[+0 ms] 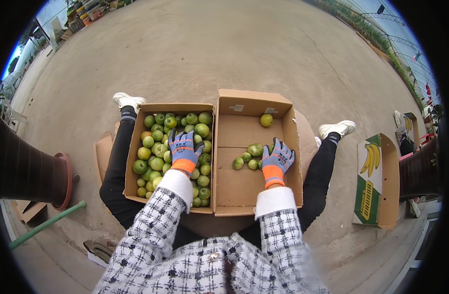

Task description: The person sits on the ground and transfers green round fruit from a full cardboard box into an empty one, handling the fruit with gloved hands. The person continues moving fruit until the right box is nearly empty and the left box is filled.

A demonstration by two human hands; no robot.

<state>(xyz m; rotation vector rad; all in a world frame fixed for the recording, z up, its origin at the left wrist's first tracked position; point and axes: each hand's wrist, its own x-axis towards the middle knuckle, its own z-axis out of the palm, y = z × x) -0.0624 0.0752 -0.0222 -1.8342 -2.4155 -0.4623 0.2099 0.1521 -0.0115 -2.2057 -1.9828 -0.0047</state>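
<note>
Both my hands wear grey-blue work gloves with orange cuffs. My left hand reaches down over a pile of green tomatoes in the left cardboard box, its fingers apart and touching the fruit. Inside the right cardboard box, my right hand curls low around a green tomato that shows between thumb and forefinger; its palm side is hidden. A small cluster of green tomatoes lies just left of that hand. One yellowish tomato rests alone near the far wall.
My outstretched legs flank the two boxes, with white shoes on the concrete floor. A banana carton stands at the right. At the left are a large dark pot and a green pole.
</note>
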